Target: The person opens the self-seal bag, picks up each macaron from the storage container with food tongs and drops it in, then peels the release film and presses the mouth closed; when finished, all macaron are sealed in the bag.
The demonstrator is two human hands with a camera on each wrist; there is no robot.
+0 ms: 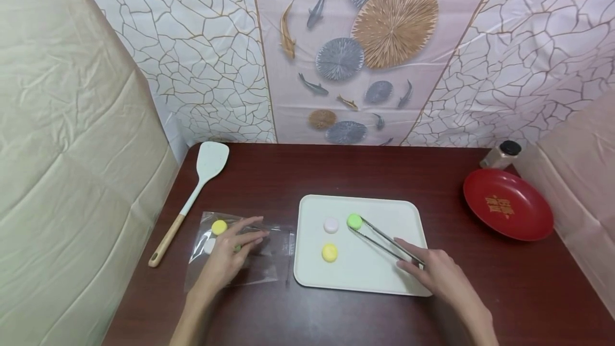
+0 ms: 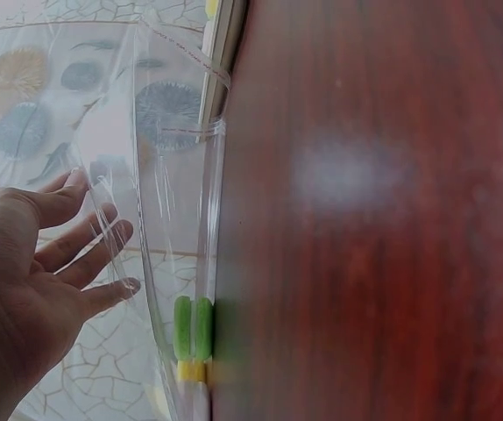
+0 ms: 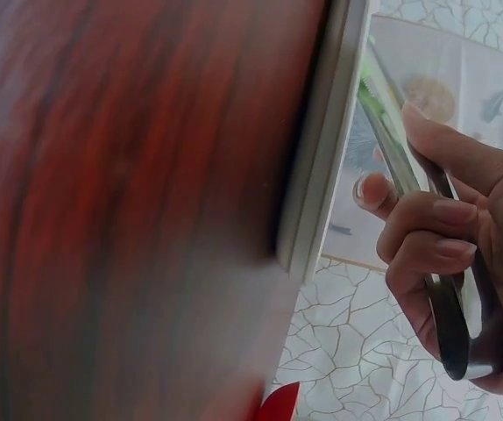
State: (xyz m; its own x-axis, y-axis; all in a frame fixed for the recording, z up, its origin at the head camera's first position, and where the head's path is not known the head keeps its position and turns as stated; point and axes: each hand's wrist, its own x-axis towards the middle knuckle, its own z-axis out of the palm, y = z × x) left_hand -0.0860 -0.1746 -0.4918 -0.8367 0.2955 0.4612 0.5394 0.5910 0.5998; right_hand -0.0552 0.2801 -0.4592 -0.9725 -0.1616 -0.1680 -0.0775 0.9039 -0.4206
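Note:
My right hand [image 1: 439, 271] grips metal tongs [image 1: 384, 240], seen closer in the right wrist view as tongs [image 3: 453, 324] held between thumb and curled fingers. The tips of the tongs lie either side of a green macaron [image 1: 354, 221] on the white tray [image 1: 384, 282]. Left of it on the tray sit a pale lilac macaron [image 1: 331, 225] and a yellow macaron [image 1: 329, 252]. My left hand [image 1: 230, 252] is over a clear plastic bag [image 1: 269, 271], its spread fingers touching the film. Inside the bag are a yellow macaron [image 1: 219, 227], a whitish one [image 1: 209, 245] and a green one [image 2: 194, 327], partly hidden from the head view.
A white spatula [image 1: 211, 162] with a wooden handle lies at the table's left. At the right stands a red plate [image 1: 523, 202] with gold characters, and behind it a jar [image 1: 499, 156] with a black lid. Fabric walls border the dark wooden table [image 1: 336, 319].

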